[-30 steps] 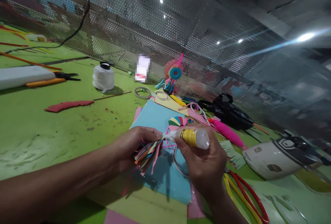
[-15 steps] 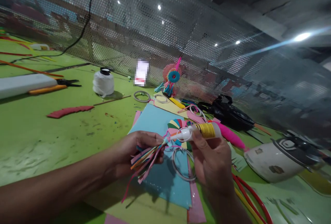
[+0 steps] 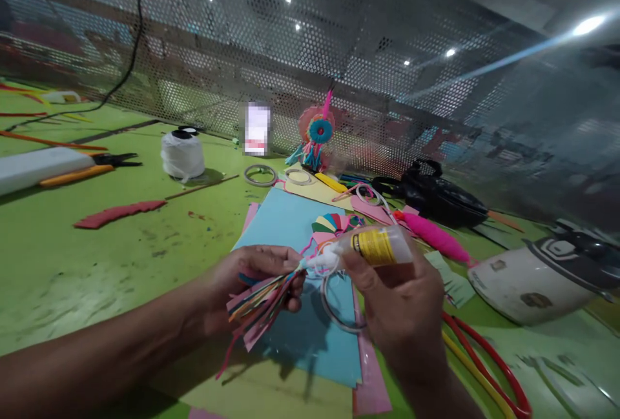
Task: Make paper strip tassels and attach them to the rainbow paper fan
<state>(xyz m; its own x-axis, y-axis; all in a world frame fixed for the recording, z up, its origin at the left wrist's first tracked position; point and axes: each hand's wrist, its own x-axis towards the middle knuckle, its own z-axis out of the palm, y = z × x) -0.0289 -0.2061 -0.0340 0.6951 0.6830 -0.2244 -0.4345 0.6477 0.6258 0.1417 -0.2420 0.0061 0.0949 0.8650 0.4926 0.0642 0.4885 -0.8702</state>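
Observation:
Pinched in my left hand [image 3: 266, 277] is a tassel of thin colourful paper strips [image 3: 264, 303], its strips fanning down to the left. My right hand [image 3: 397, 303] grips a glue bottle [image 3: 375, 246] with a yellow label, tilted nearly level. Its white nozzle [image 3: 320, 260] points left and meets the tied top of the tassel; whether glue is flowing I cannot tell. Beneath both hands lie blue paper sheets [image 3: 285, 212]. A grey ring [image 3: 334, 316] rests there, partly behind my right hand. Beyond the bottle is a fan of striped coloured paper [image 3: 329, 223].
A white string spool [image 3: 183, 155], pliers [image 3: 113, 159] and a red paper strip on a stick [image 3: 121, 212] lie left. At the back are a blurred phone screen [image 3: 256, 128] and a paper ornament [image 3: 320, 132]. A black bag [image 3: 436, 199] and white helmet [image 3: 508, 283] sit right.
The glue bottle has shifted slightly left and its nozzle now sits closer against the tassel's top. The tassel has moved a little left in the view, which has itself turned slightly.

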